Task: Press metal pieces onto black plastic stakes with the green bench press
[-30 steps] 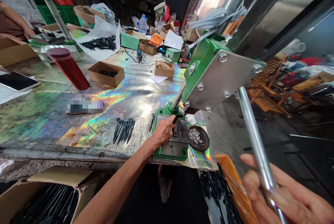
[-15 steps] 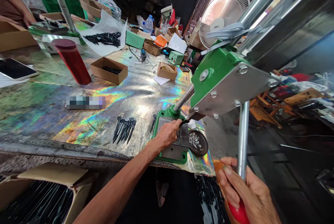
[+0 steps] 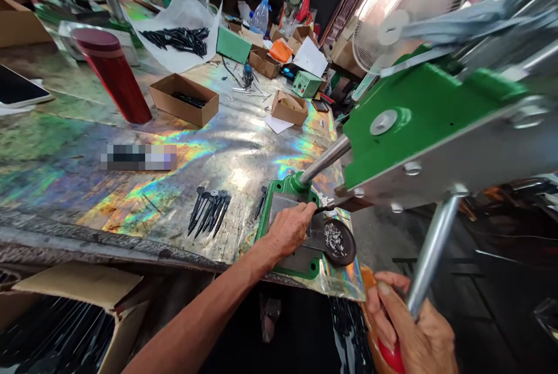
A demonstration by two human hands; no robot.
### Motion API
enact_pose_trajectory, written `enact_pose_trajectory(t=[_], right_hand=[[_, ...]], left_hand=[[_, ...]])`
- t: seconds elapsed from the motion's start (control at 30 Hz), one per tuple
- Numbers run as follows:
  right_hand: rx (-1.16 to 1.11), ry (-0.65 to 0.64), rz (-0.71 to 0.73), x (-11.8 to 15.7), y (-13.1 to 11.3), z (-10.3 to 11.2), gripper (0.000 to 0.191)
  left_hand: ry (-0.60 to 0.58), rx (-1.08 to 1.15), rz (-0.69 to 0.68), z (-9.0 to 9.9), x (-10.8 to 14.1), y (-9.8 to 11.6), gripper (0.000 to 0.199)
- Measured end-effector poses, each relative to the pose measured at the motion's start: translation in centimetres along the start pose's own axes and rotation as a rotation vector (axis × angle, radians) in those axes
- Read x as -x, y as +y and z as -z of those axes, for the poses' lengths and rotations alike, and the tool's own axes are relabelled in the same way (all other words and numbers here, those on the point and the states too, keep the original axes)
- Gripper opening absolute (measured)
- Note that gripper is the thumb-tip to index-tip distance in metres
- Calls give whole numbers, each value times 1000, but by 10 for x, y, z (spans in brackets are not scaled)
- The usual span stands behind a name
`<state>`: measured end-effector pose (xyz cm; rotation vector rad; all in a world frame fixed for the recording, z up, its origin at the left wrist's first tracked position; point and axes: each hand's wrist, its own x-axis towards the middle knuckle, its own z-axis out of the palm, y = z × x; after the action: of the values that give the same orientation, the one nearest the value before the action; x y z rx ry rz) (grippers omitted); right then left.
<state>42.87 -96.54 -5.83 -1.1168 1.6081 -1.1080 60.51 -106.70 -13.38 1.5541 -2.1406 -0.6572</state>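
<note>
The left hand's fingers (image 3: pixel 305 209) pinch a thin black piece (image 3: pixel 325 209) on the green metal hand press (image 3: pixel 288 188) at the near edge of the rainbow-sheened metal table (image 3: pixel 235 176), while the right hand (image 3: pixel 412 333) closes around the red-gripped steel lever (image 3: pixel 429 257).

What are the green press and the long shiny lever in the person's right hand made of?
The green press looks like painted metal, with a bare steel plate bolted on. The lever looks like polished or plated steel tube, given its bright reflections. The right hand covers a glossy red grip, likely plastic.
</note>
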Motion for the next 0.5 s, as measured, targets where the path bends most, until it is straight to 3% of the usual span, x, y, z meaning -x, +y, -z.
enact_pose_trajectory(t=[0.2, 0.37, 0.5], right_hand=[[35, 43, 117, -7, 12, -6, 34], [-54, -15, 186, -9, 24, -3, 33], [-57, -84, 191, -2, 14, 5, 38]], left_hand=[[0, -24, 50, 1, 1, 4, 26], [7, -70, 71, 4, 4, 9, 26], [56, -136, 118, 2, 8, 15, 27]])
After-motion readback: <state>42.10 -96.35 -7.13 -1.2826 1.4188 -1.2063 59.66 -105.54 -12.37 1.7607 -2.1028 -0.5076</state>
